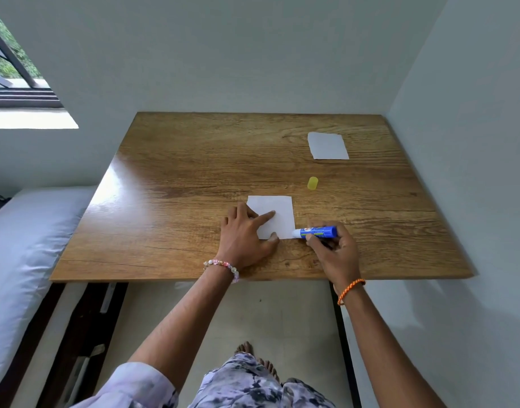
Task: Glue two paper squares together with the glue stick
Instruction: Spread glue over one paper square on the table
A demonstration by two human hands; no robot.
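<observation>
Head view: glue stick (317, 232) between right-hand fingers (311, 240).

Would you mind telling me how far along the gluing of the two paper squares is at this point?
Done: the yellow cap is off and lies on the wooden table. In hand: the left hand holds down the near white paper square while the right hand puts the blue glue stick to its near right corner. Left: finishing the gluing, then fetching the far white paper square, untouched, and pressing it on.
</observation>
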